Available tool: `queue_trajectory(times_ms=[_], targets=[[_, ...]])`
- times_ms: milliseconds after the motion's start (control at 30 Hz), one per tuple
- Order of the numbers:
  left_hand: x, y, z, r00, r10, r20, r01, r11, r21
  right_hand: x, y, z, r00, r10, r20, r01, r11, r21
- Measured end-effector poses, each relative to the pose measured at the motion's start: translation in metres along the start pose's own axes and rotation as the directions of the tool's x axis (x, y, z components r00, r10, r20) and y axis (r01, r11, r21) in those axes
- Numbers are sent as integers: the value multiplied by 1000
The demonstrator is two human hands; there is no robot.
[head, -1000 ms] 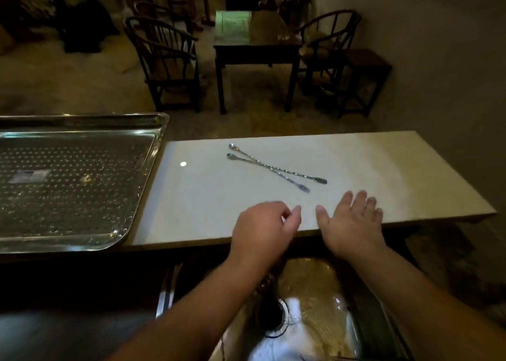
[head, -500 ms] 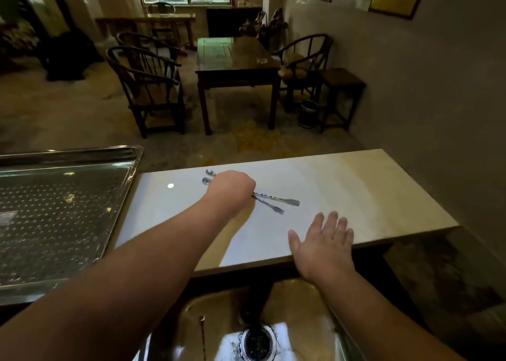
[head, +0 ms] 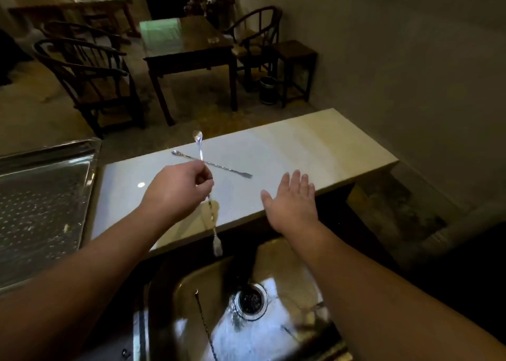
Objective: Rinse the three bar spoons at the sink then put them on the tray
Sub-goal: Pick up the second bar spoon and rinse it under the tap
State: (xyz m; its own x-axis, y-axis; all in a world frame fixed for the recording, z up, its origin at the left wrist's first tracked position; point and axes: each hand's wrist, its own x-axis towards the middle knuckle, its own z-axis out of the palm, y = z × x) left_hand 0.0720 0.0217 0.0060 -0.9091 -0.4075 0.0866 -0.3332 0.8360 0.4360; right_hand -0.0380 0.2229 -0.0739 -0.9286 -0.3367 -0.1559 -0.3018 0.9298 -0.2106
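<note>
My left hand [head: 178, 191] pinches a long twisted bar spoon [head: 199, 148] near its middle; the bowl points up and away, the forked end hangs down over the counter's front edge. A second bar spoon [head: 219, 166] lies flat on the white counter [head: 295, 147] just beyond that hand. A third bar spoon [head: 205, 328] lies in the steel sink [head: 276, 262] left of the drain. My right hand [head: 293, 199] hovers open, palm down, at the counter's front edge above the sink. The perforated steel tray [head: 41, 202] sits to the left of the counter.
The sink drain [head: 250, 300] is wet and shiny below my hands. Beyond the counter stand a dark wooden table [head: 186, 46], round-backed chairs [head: 87, 79], a stool and a small bin [head: 267, 90]. A plain wall runs along the right.
My left hand reached over the two spoons on the counter, closed on one and lifted it toward the sink. The right hand stayed open near the counter edge.
</note>
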Motion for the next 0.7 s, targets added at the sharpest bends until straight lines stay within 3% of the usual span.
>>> queue_trajectory(times_ms=[100,167,233,300,367,433,467,533,700], targets=[[-41,-1,12,988,100,121,-104,994,22,-42,-10,5,999,24,-49,-3,920,391],[-71,0,26,973,184,141,-192,980,46,-86,-11,18,996,91,-23,-51,724,688],[-97,2,44,947,260,187,-272,961,39,-131,-5,41,990,125,63,-120,518,847],[-118,6,69,904,321,283,-351,935,58,-162,10,67,964,147,221,-259,337,905],[-131,10,99,844,363,395,-433,896,100,-173,31,88,906,162,392,-404,49,913],[-137,16,130,789,381,482,-494,860,129,-173,51,100,869,141,475,-432,-254,865],[-139,19,144,772,376,513,-503,855,129,-171,60,104,857,158,490,-421,-333,843],[-141,21,167,763,365,534,-493,863,115,-169,72,109,843,187,504,-410,-384,828],[-147,11,194,789,339,512,-445,890,98,-173,81,121,834,210,511,-427,-342,837]])
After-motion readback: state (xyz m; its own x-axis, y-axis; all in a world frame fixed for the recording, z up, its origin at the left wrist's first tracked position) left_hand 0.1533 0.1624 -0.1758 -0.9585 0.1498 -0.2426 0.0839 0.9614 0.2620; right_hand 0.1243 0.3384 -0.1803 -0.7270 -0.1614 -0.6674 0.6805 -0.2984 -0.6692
